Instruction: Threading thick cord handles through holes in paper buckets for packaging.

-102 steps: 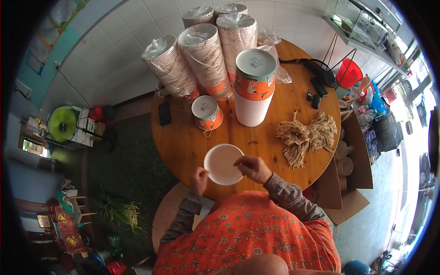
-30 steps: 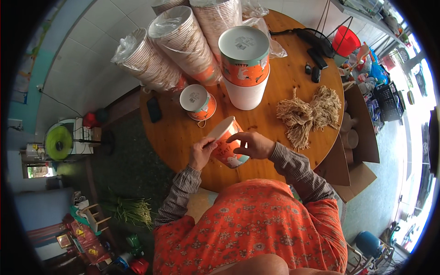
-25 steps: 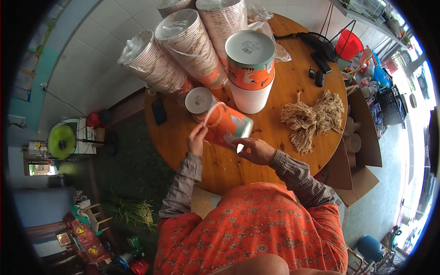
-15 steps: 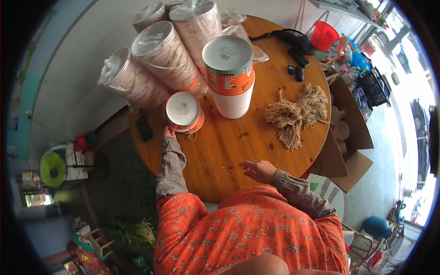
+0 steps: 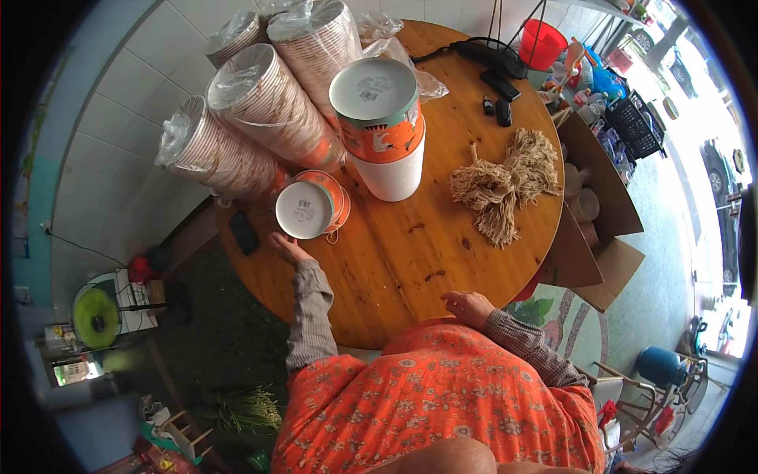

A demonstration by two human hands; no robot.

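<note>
A short stack of upside-down orange paper cups [image 5: 305, 210] leans to the left on the round wooden table, white base facing up. A small tan cord loop [image 5: 332, 236] sticks out by its lower rim. My left hand [image 5: 290, 248] is just below this stack, fingers apart and nothing in them; whether a fingertip touches the base's edge I cannot tell. Over the table's near edge, my right hand [image 5: 469, 308] hovers with loosely bent fingers, holding nothing. A taller upside-down stack of large cups [image 5: 380, 138], orange above white, stands behind.
Several plastic-wrapped cup stacks [image 5: 272, 103] fill the far left. A bundle of tan cords [image 5: 509, 186] lies at the right. Dark phone-like object [image 5: 245, 231] at the left edge; black devices [image 5: 499, 85] at the back. An open cardboard box [image 5: 596, 213] holding cups stands beside the table.
The short cup stack has tipped from nearly upright to leaning left. My left hand has come away from its side toward me; my right hand has drawn slightly right and nearer my body.
</note>
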